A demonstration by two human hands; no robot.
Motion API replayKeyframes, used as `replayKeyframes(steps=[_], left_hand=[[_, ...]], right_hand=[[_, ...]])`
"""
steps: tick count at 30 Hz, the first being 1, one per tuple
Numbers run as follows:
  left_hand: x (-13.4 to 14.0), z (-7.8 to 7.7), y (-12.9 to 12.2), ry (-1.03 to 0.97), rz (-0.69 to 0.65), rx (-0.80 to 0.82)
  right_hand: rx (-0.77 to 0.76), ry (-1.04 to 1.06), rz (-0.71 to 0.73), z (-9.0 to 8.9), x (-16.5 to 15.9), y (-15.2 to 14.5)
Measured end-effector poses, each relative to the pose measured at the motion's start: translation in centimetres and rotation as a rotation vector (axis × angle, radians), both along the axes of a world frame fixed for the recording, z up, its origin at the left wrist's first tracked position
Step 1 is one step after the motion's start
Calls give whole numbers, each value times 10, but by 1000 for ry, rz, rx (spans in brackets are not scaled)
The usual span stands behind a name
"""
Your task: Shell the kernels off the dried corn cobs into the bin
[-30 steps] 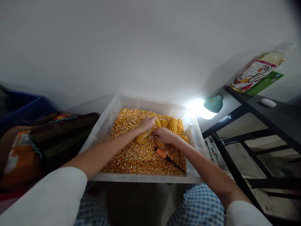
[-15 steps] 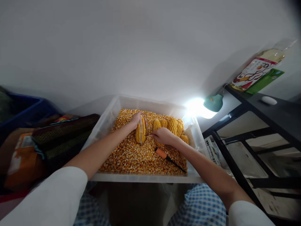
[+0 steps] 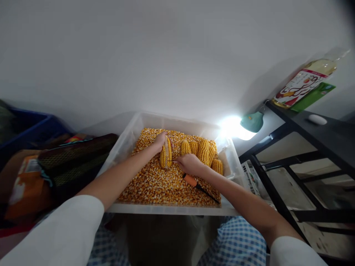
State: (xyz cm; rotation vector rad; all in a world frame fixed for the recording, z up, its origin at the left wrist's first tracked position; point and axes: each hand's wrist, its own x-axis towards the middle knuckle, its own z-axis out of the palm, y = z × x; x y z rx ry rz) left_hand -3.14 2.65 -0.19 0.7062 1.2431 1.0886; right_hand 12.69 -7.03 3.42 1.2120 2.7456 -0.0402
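Head view: a person's left hand (image 3: 160,141) grips the upper end of a corn cob (image 3: 166,153), toward 11 o'clock from the middle of a translucent bin (image 3: 177,210) filled with loose kernels (image 3: 155,184). Over the past second the cob has moved clear of the other cobs (image 3: 203,149), heaped at 2 o'clock, and its bared stripe now faces the camera. The right hand (image 3: 190,163), at 4 o'clock from the cob, pinches a thin tool (image 3: 173,161) reaching across the cob's lower end, apparently bringing remaining kernels within reach. An orange-handled tool (image 3: 190,180) lies toward 5 o'clock.
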Motion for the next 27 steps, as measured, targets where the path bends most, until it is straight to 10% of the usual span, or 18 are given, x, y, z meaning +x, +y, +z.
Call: replayKeyframes(steps=[8,17,27], left_hand=[[6,1,-3,104,-91,51],[43,4,-21,537,-379,468],[0,2,-1,58,-98,-18]], right_hand=[[-37,-71,-43,5,-6,-3],[-135,43,86,11,6,13],[-102,8,67,14,9,10]])
